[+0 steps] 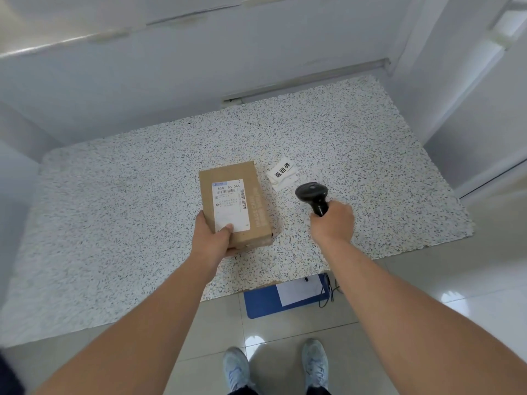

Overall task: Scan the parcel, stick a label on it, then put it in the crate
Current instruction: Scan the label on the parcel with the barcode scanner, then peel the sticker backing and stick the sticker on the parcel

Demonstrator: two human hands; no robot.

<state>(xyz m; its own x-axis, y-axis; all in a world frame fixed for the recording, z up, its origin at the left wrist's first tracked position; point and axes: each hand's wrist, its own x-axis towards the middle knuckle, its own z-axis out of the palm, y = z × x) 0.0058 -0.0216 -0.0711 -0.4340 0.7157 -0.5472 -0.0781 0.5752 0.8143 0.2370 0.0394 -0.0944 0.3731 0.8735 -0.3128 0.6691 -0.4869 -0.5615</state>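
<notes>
Brown cardboard parcel (235,203), its shipping slip reading "530 05 065", sits gripped at its near end by the left hand (212,238). The right hand (332,223) is wrapped around a black scanner (312,196). A white label (282,173) reads "退回件".

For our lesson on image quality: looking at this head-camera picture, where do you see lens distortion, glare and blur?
Head view: wide-angle bending curves the table edges and wall lines; ceiling-light glare spots shine on the floor tiles; the parcel label's small print is too soft to read, while the white label beside it reads clearly.
</notes>
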